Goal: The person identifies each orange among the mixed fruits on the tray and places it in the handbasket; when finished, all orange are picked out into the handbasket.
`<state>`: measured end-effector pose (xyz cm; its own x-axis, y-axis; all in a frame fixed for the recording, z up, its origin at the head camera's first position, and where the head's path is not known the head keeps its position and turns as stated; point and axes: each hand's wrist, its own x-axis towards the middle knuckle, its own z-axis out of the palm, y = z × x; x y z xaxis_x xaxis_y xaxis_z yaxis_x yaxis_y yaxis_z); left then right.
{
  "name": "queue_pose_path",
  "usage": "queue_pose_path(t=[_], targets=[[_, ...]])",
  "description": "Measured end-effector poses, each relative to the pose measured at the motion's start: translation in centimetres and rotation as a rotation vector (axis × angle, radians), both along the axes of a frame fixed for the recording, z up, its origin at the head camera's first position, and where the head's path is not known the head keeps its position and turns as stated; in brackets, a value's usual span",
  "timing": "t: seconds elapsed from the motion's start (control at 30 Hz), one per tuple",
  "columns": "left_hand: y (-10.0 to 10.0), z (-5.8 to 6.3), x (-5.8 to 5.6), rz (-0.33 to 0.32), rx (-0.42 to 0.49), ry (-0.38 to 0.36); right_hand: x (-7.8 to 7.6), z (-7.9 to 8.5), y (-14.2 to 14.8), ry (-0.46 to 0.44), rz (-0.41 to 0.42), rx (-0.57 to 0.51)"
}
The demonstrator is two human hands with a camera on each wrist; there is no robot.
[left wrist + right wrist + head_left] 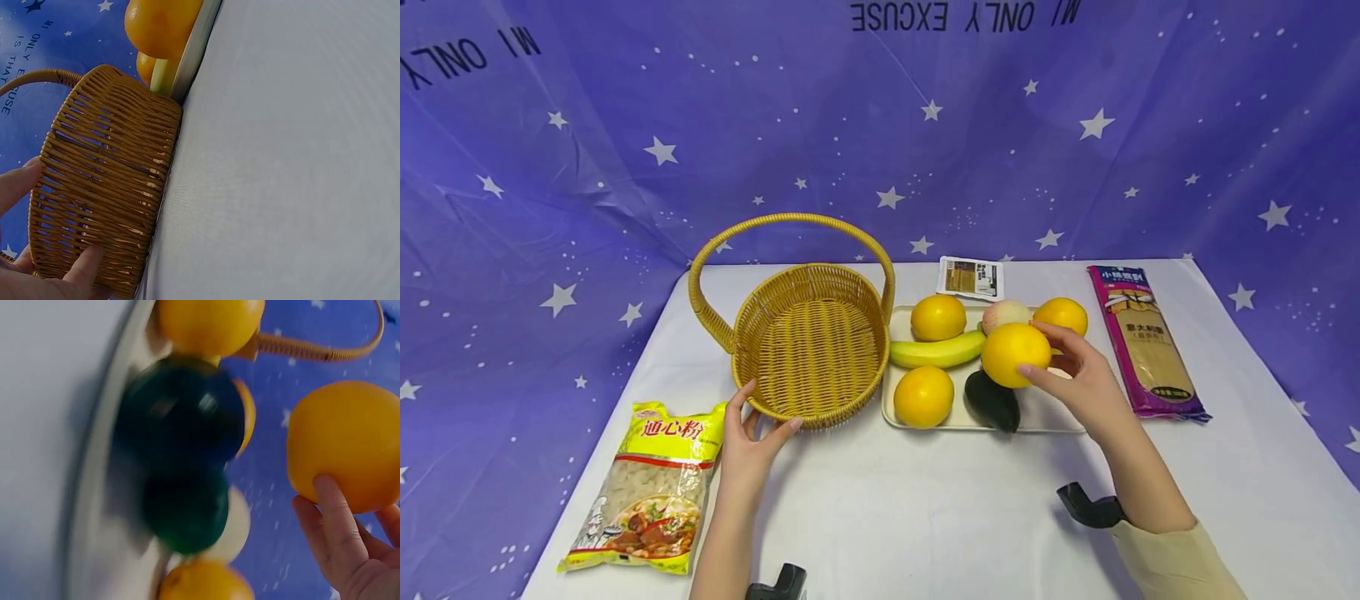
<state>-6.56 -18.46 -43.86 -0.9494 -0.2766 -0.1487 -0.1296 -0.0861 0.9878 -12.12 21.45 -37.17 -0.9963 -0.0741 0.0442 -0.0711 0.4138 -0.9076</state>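
Observation:
A round wicker basket (808,350) with a tall arched handle stands on the left half of the table. My left hand (752,433) holds its near-left rim; in the left wrist view the fingers (87,265) lie against the woven wall (103,181). Over the cream tray (1048,414), my right hand (1078,383) grips an orange (1015,355) between thumb and fingers. The right wrist view shows this orange (350,447) raised beside the fruit. On the tray lie other oranges (923,397), a banana (936,350), a dark green avocado (992,402) and a pale pinkish round fruit (1006,314).
A yellow bag of macaroni (651,492) lies left of my left forearm. Right of the tray is a long purple pack of spaghetti (1150,346). Behind the tray sits a small white packet (970,277). A blue star-printed cloth (887,150) hangs behind the table.

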Motion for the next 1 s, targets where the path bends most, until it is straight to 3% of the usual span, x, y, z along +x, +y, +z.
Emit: queue_pose_path(t=[0.23, 0.63, 1.0], targets=[[0.3, 0.0, 0.0, -0.014, -0.001, -0.014, -1.6, 0.6, -4.1, 0.014, 0.133, -0.099], [0.6, -0.1, -0.1, -0.011, -0.006, -0.015, -3.6, 0.6, -12.4, -0.055, 0.336, -0.132], [0.3, 0.1, 0.2, -0.001, -0.013, -0.047, -5.2, -1.3, -19.0, -0.014, 0.476, -0.043]])
